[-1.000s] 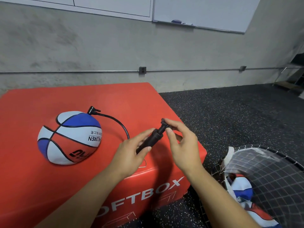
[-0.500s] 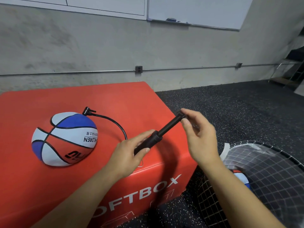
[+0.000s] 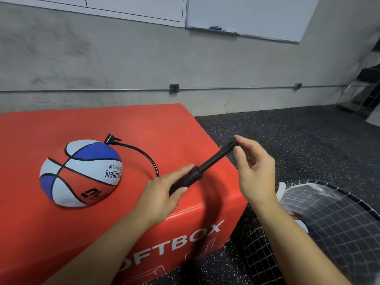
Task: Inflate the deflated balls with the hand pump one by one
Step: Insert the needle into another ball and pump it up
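Note:
A half-flat red, white and blue ball (image 3: pixel 82 173) lies on the red soft box (image 3: pixel 41 233), left of my hands. A black hose (image 3: pixel 141 154) runs from its top to the black hand pump (image 3: pixel 190 179). My left hand (image 3: pixel 164 192) grips the pump's barrel. My right hand (image 3: pixel 253 167) pinches the handle at the end of the extended plunger rod (image 3: pixel 218 157), up and to the right of the barrel.
A black mesh basket (image 3: pixel 333 219) stands on the dark speckled floor at lower right, its contents seen only dimly through the mesh. A grey wall with a conduit pipe (image 3: pixel 236 88) rises behind the box. A whiteboard hangs above.
My right hand has pulled the pump handle out and up to the right, drawing the plunger rod from nearly closed to extended. My left hand and the ball stay put.

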Demonstrator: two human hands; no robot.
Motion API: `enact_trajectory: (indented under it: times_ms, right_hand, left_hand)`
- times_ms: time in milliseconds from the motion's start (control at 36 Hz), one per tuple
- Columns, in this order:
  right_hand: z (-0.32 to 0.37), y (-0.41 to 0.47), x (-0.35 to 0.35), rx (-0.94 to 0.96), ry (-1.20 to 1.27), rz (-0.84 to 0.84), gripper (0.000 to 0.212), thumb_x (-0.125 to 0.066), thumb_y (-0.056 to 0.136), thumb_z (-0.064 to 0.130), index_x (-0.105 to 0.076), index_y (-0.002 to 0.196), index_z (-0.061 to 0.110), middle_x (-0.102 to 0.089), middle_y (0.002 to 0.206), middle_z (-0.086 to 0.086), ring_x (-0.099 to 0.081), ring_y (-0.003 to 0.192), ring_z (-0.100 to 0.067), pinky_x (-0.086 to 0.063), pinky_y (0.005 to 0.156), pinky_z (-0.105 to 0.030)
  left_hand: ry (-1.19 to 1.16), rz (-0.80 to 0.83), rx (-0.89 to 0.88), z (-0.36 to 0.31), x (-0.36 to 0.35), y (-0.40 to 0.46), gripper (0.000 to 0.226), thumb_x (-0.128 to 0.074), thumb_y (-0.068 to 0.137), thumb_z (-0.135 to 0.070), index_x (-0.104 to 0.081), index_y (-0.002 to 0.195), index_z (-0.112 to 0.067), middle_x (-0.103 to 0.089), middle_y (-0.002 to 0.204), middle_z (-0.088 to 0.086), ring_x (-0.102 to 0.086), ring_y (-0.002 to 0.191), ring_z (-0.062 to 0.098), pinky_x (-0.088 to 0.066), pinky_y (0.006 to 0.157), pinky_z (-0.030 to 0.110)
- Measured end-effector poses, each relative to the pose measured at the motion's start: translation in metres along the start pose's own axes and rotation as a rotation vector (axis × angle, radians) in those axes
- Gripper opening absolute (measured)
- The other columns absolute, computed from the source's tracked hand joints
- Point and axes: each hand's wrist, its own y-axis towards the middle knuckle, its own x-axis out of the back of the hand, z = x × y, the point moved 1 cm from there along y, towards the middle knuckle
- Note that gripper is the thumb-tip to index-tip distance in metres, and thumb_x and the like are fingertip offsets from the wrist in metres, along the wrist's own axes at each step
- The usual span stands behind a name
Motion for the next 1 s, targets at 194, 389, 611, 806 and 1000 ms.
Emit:
enact_trajectory:
  times_ms: [194,389,611,806,1000]
  right_hand:
    - [-0.003,-0.015,-0.032,0.023,0.006,0.096,0.026,-0.061,0.102,0.0,-0.072,0.123,0.01,-0.074,0.121,0.004,-0.069,0.115,-0.005,-0.051,0.099,-0.018]
    - [-0.013,-0.029,-0.057,0.0,-0.01,0.199,0.027,-0.062,0.103,0.006,-0.072,0.126,0.017,-0.074,0.123,0.009,-0.069,0.117,-0.01,-0.055,0.103,-0.039]
    - [-0.014,-0.03,-0.054,-0.009,-0.032,0.218,0.027,-0.063,0.103,0.008,-0.071,0.125,0.02,-0.072,0.121,0.014,-0.068,0.117,-0.011,-0.055,0.103,-0.042]
    - [-0.002,-0.013,-0.028,-0.01,0.04,0.107,0.026,-0.061,0.103,0.002,-0.072,0.12,0.019,-0.074,0.118,0.014,-0.069,0.114,-0.006,-0.052,0.101,-0.023]
    - [0.003,0.014,0.022,0.0,0.028,-0.044,0.03,-0.06,0.103,0.003,-0.07,0.12,0.025,-0.074,0.116,0.009,-0.07,0.11,-0.009,-0.055,0.099,-0.029]
  left_hand:
    - [-0.099,-0.02,0.031,0.009,0.001,0.002,0.069,-0.069,0.097,-0.018,-0.046,0.148,-0.058,-0.071,0.126,-0.024,-0.066,0.121,-0.002,-0.053,0.108,0.037]
    - [-0.195,-0.046,0.056,0.011,0.005,0.003,0.065,-0.068,0.095,-0.021,-0.049,0.147,-0.056,-0.071,0.127,-0.025,-0.065,0.12,-0.004,-0.052,0.11,0.039]
    - [-0.212,-0.03,0.061,0.012,0.005,0.003,0.068,-0.071,0.097,-0.011,-0.051,0.148,-0.051,-0.071,0.128,-0.022,-0.065,0.119,-0.005,-0.051,0.111,0.036]
    - [-0.152,0.006,0.031,0.006,0.004,0.003,0.07,-0.069,0.097,-0.014,-0.047,0.148,-0.058,-0.07,0.129,-0.024,-0.062,0.126,-0.004,-0.05,0.113,0.038]
    - [-0.031,0.054,0.003,-0.001,0.002,0.0,0.069,-0.068,0.099,-0.023,-0.042,0.147,-0.064,-0.071,0.127,-0.022,-0.074,0.108,0.01,-0.054,0.106,0.034]
